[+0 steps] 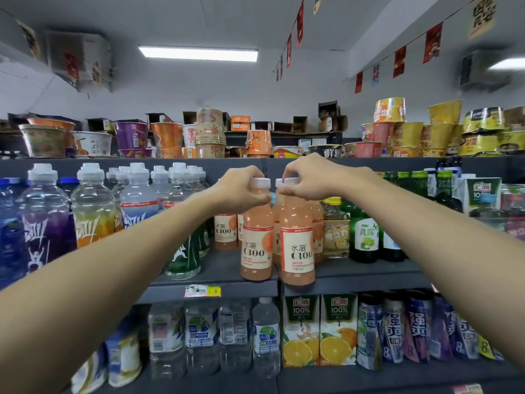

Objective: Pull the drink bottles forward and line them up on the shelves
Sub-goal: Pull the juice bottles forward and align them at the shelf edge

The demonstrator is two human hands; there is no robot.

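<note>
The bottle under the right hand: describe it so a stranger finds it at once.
Look at the middle shelf, below the noodle cups. At its front edge stand two pink C100 bottles with white caps. Yours is the bottle the right hand grips by the cap, nearer the green bottles.

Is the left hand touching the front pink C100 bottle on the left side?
Touching. In the head view the left hand curls its fingers round the neck of the left C100 bottle, under its white cap.
</note>
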